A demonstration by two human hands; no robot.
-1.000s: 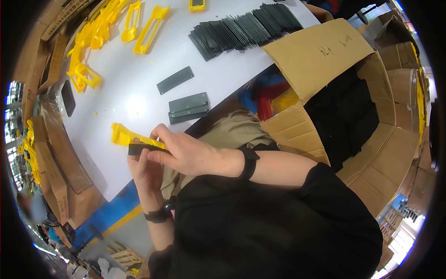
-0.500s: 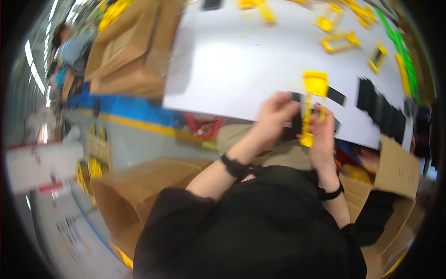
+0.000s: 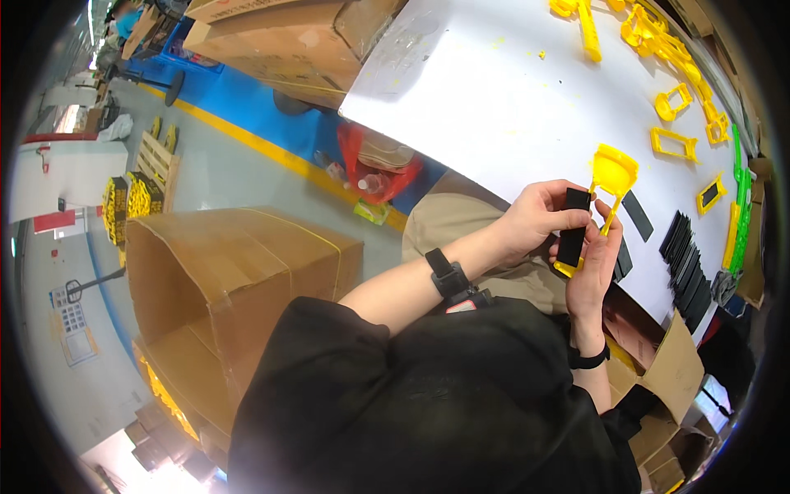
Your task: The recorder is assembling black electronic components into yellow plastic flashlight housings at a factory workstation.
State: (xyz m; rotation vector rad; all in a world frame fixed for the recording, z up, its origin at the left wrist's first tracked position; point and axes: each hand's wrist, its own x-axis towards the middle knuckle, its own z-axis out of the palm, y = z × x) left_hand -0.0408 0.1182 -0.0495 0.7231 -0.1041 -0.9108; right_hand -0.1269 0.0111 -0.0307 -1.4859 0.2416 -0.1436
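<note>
My left hand (image 3: 539, 221) pinches a flat black rectangular strip (image 3: 575, 235) between thumb and fingers. My right hand (image 3: 591, 272) is closed around a yellow plastic frame (image 3: 615, 170), which has a broad scooped end at the top and a narrow opening below it. The strip lies against the frame's left side, in front of part of it; whether it sits in the opening I cannot tell. Beside my right hand, a loose black strip (image 3: 637, 216) lies on the white table (image 3: 485, 99). Farther right is a fanned row of black strips (image 3: 685, 267).
Several yellow frames (image 3: 675, 144) lie across the table's far right, with green plastic pieces (image 3: 743, 206) near its edge. An open cardboard box (image 3: 288, 255) stands at my left, another carton (image 3: 671, 362) at my right. A red bag (image 3: 362, 169) hangs below the table edge.
My view has swung, so the table now appears slanted and farther right. My left hand has come up against the yellow frame, with the black strip now plainly visible in its fingers.
</note>
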